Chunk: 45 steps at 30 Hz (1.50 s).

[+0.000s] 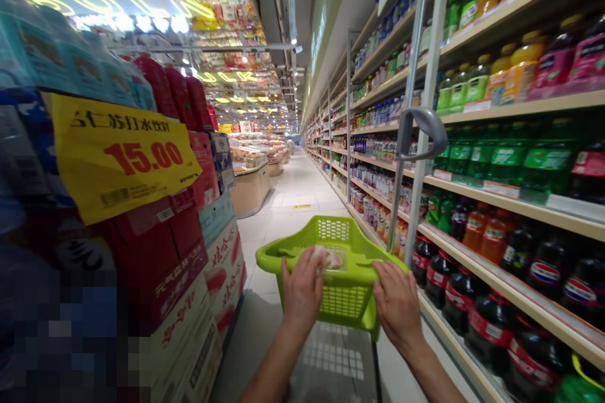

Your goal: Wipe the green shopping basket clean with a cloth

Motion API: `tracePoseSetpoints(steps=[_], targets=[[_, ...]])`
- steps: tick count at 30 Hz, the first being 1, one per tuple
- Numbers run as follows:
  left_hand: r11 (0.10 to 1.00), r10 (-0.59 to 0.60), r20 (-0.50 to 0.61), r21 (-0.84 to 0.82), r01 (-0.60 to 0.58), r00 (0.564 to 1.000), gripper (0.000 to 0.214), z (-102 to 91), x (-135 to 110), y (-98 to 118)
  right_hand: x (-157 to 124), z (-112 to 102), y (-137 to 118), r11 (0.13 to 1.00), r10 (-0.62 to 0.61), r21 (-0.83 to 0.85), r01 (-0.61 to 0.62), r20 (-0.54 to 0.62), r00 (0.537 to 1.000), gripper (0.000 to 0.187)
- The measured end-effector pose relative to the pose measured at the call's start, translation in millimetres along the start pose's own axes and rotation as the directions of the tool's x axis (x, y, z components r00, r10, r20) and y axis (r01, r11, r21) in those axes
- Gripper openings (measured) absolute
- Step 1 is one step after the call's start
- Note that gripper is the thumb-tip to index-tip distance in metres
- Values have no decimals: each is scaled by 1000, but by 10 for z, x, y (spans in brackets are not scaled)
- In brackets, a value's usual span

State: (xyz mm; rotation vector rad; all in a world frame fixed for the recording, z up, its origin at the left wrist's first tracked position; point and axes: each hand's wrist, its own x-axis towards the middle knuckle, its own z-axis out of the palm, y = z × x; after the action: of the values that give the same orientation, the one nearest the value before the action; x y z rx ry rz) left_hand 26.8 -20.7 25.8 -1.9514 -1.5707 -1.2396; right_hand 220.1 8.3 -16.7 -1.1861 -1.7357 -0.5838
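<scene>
A lime-green plastic shopping basket (340,236) sits in front of me in a store aisle, raised on a cart frame. My left hand (301,289) is closed over its near rim and also pinches a crumpled pale piece of paper or wrapper (329,258). My right hand (396,302) grips the near rim on the right side. Inside the basket I make out only that pale wrapper.
Shelves of soft-drink bottles (496,164) run along the right, with a grey metal upright and handle (416,132) close to the basket. Stacked red and blue drink cartons (184,233) with a yellow 15.00 price sign (123,160) stand on the left. The tiled aisle (293,195) stretches ahead.
</scene>
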Motion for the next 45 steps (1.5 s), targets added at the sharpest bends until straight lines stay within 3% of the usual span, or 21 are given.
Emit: tracePoseSetpoints(steps=[3,8,10,12,15,17,19,22,24,26,29,31,33,36,38,40,43,45], targets=[[997,-52,-45,51,54,998,35,-37,-6,-91,5,7,-24,1000,17,4,-17,-1,1000,33],[981,195,54,-39,-193,979,36,216,-37,403,1,5,-34,1000,-10,9,10,-7,1000,33],[973,227,84,-69,-222,970,37,228,-37,432,0,-9,1,999,-25,22,25,-13,1000,32],[985,165,74,-69,-160,984,38,147,-18,266,-2,-18,39,998,-26,48,27,-20,999,33],[999,-41,-21,-33,40,999,35,-2,44,-66,-5,-8,58,997,11,81,-8,-35,999,34],[993,-111,-49,-44,109,993,34,-21,77,-101,-10,9,38,996,40,80,-37,-43,998,35],[995,-63,3,-82,63,998,35,41,82,67,-16,22,10,996,50,73,-47,-43,998,35],[988,110,113,-119,-97,987,38,169,47,422,-26,17,3,997,24,71,-21,-43,999,35],[980,178,136,-115,-163,975,41,179,17,475,-29,-2,29,998,1,70,2,-48,999,35],[984,162,112,-88,-152,980,41,106,-1,306,-28,-22,60,997,-5,71,9,-48,999,36],[1000,-7,0,-2,7,1000,36,-40,16,-99,-25,-32,72,997,9,74,-6,-41,999,37],[996,-85,-58,34,87,995,33,-59,41,-195,-25,-22,47,998,23,62,-21,-39,999,38],[999,-43,-35,23,44,998,34,13,53,-55,-27,-7,17,999,29,46,-27,-38,999,38],[989,145,72,-35,-143,987,37,175,47,338,-29,3,13,999,6,36,-5,-25,1000,38],[977,212,114,-58,-206,971,39,202,40,448,-25,-2,47,999,-13,33,14,-19,1000,37],[982,185,115,-50,-180,976,39,134,40,331,-18,-8,89,999,-21,33,22,-15,1000,37],[1000,13,27,16,-13,1000,36,-17,65,-37,-11,-1,110,999,-3,34,3,-15,1000,37],[996,-75,-32,47,76,997,33,-44,79,-141,-12,14,88,999,25,31,-24,-17,1000,37]])
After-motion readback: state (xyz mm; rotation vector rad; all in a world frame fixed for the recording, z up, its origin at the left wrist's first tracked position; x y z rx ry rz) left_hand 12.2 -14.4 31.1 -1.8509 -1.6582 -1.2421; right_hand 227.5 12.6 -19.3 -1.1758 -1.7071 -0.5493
